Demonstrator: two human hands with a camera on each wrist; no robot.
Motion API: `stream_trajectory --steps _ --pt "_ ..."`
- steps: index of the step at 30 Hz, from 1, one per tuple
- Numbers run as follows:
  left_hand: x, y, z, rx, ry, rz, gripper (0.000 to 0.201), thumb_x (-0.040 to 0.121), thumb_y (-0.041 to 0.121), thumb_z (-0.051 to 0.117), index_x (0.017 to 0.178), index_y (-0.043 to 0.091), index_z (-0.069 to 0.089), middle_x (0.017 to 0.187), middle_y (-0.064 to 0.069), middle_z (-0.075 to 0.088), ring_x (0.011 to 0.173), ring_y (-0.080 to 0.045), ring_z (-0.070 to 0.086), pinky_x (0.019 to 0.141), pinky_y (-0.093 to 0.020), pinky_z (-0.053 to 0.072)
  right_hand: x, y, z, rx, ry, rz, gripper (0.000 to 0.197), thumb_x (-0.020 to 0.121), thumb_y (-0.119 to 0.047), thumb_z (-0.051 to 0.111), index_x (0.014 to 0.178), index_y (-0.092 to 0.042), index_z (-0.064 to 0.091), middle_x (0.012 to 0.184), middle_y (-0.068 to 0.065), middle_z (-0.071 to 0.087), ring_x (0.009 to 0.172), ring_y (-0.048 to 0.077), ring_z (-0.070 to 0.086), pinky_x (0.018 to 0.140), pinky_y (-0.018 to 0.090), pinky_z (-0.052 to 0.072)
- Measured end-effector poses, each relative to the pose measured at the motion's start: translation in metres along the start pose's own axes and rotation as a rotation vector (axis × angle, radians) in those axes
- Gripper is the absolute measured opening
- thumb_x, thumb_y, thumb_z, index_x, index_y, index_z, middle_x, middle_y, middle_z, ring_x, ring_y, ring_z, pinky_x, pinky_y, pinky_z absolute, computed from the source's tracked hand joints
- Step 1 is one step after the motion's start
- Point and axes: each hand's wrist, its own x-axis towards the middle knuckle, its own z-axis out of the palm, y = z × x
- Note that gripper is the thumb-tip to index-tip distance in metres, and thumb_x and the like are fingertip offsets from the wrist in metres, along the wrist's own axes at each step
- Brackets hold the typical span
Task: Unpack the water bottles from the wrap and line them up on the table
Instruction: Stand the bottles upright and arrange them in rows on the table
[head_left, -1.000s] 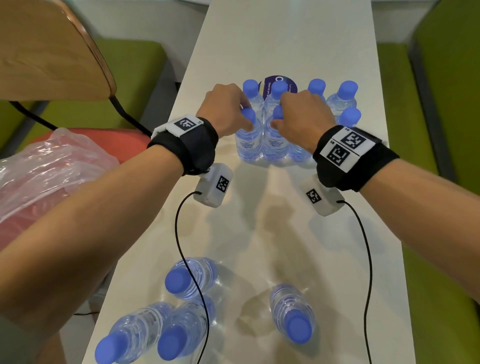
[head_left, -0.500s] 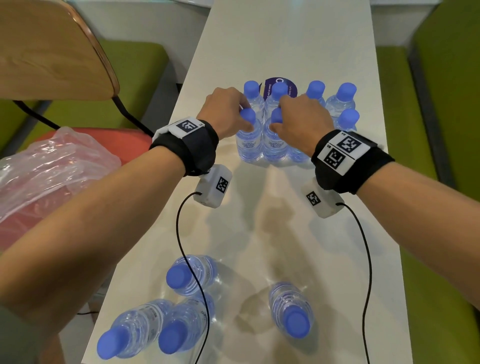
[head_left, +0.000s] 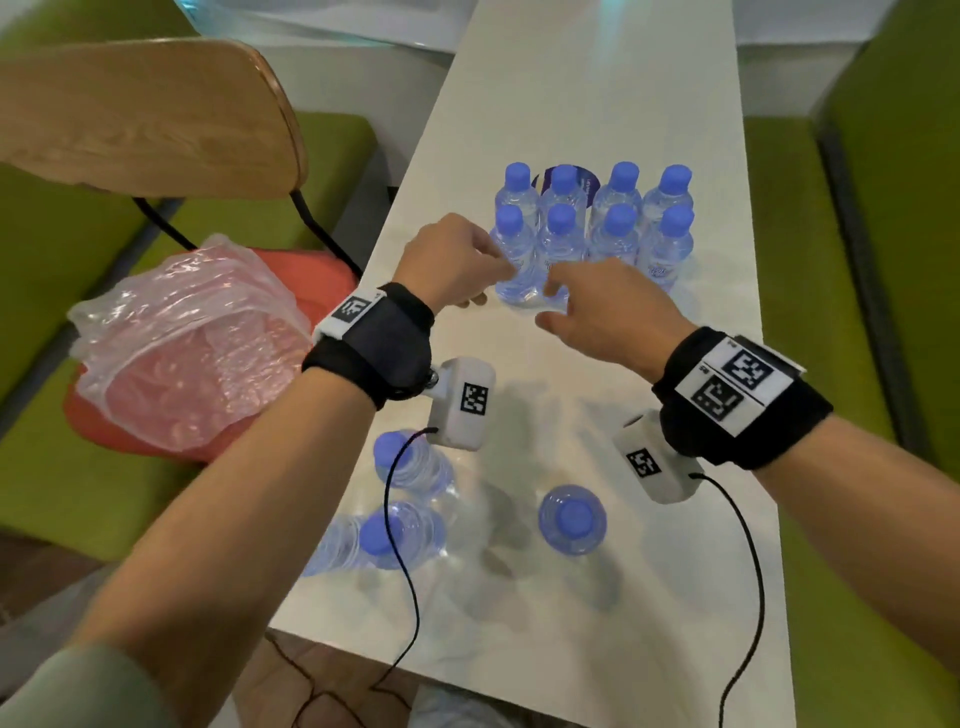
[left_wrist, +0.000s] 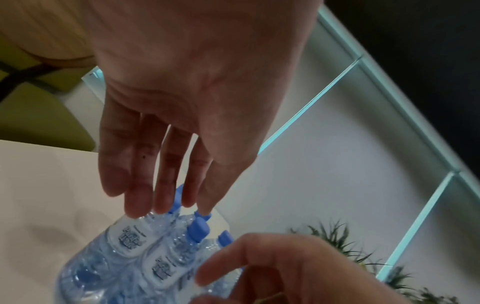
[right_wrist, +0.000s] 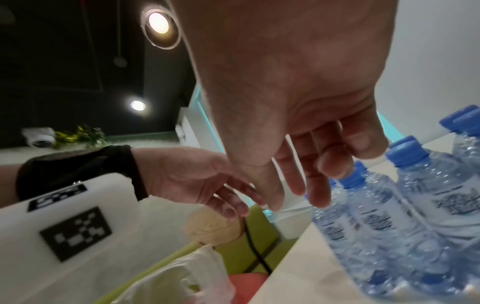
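Note:
Eight small water bottles with blue caps stand in two rows of four at the middle of the white table. My left hand is at the front-left bottle, fingers straight and pointing down, tips just at its shoulder. My right hand hovers in front of the second front bottle, fingers loosely curled and holding nothing. Nearer me stand several more bottles: a cluster at the left and one alone. I cannot tell whether wrap is still around the group.
Crumpled clear plastic lies on a red chair seat left of the table. A wooden chair back rises behind it. Green benches run along both sides. Wrist-camera cables hang over the near bottles.
Both hands have come off the front bottles' caps and drawn back toward me, lower, to the front of the group. All eight caps now show.

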Motion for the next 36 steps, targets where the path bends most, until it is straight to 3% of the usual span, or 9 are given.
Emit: stream_trajectory --steps 4,8,14,16,19,21,26,31,36 --pt "-0.067 -0.006 -0.001 0.034 0.024 0.045 0.015 0.081 0.037 0.068 0.082 0.022 0.074 0.073 -0.002 0.075 0.067 -0.016 0.073 0.069 -0.031 0.058 -0.046 -0.018 0.012 0.012 -0.080 -0.076 0.035 0.090 -0.044 0.062 0.118 -0.023 0.061 0.101 0.001 0.068 0.104 0.024 0.060 0.078 0.033 0.043" --pt "-0.124 -0.034 -0.002 0.104 -0.012 -0.005 0.018 0.082 0.041 0.068 0.083 0.025 0.074 0.074 0.002 0.074 0.060 -0.013 0.069 0.062 -0.025 0.050 -0.084 -0.028 0.022 -0.005 -0.199 -0.141 0.035 0.089 -0.047 0.060 0.119 -0.028 0.061 0.104 0.001 0.066 0.101 0.025 0.060 0.077 0.032 0.043" --pt "-0.185 -0.079 0.001 0.243 -0.005 -0.071 0.019 0.082 0.041 0.070 0.087 0.024 0.074 0.085 0.008 0.073 0.079 -0.008 0.066 0.063 -0.020 0.042 -0.116 -0.031 0.035 -0.108 -0.303 -0.205 0.041 0.091 -0.049 0.060 0.124 -0.025 0.059 0.115 0.001 0.058 0.106 0.023 0.057 0.080 0.029 0.039" --pt "-0.196 -0.089 0.004 0.317 -0.042 -0.118 0.023 0.081 0.046 0.070 0.089 0.025 0.072 0.086 0.009 0.072 0.076 -0.007 0.063 0.062 -0.021 0.039 -0.122 -0.030 0.036 -0.135 -0.336 -0.193 0.044 0.088 -0.051 0.062 0.124 -0.026 0.058 0.116 0.001 0.057 0.105 0.023 0.057 0.079 0.029 0.039" --pt "-0.201 -0.098 0.012 0.429 -0.148 -0.168 0.034 0.075 0.050 0.073 0.098 0.025 0.068 0.090 0.008 0.069 0.079 -0.011 0.060 0.065 -0.025 0.041 -0.129 -0.027 0.036 -0.192 -0.374 -0.131 0.053 0.083 -0.055 0.064 0.125 -0.023 0.057 0.116 0.003 0.058 0.105 0.026 0.057 0.080 0.033 0.044" --pt "-0.200 -0.101 0.018 0.435 -0.152 -0.173 0.035 0.073 0.042 0.077 0.100 0.022 0.066 0.093 0.004 0.066 0.086 -0.017 0.061 0.066 -0.026 0.037 -0.132 -0.026 0.034 -0.225 -0.397 -0.091 0.054 0.083 -0.056 0.064 0.123 -0.021 0.058 0.112 0.004 0.060 0.099 0.026 0.058 0.077 0.034 0.046" --pt "-0.194 -0.088 0.023 0.382 -0.151 -0.151 0.019 0.072 0.026 0.076 0.088 0.017 0.071 0.081 0.003 0.066 0.075 -0.017 0.059 0.055 -0.020 0.034 -0.135 -0.025 0.037 -0.196 -0.395 -0.076 0.035 0.082 -0.040 0.065 0.107 -0.018 0.054 0.089 0.001 0.057 0.076 0.023 0.051 0.051 0.027 0.031" --pt "-0.184 -0.072 0.031 0.334 -0.183 -0.095 0.019 0.071 0.024 0.075 0.086 0.013 0.074 0.080 0.000 0.071 0.071 -0.018 0.060 0.057 -0.020 0.040 -0.129 -0.018 0.033 -0.067 -0.257 -0.031 0.028 0.081 -0.037 0.063 0.101 -0.020 0.053 0.077 -0.003 0.050 0.076 0.025 0.053 0.053 0.029 0.032" --pt "-0.164 -0.052 0.042 0.337 -0.189 -0.014 0.016 0.069 0.022 0.076 0.083 0.014 0.076 0.082 0.002 0.073 0.070 -0.014 0.058 0.049 -0.016 0.031 -0.111 -0.011 0.028 -0.015 -0.162 -0.001 0.028 0.080 -0.038 0.064 0.100 -0.019 0.054 0.075 -0.003 0.049 0.075 0.026 0.053 0.052 0.029 0.031"
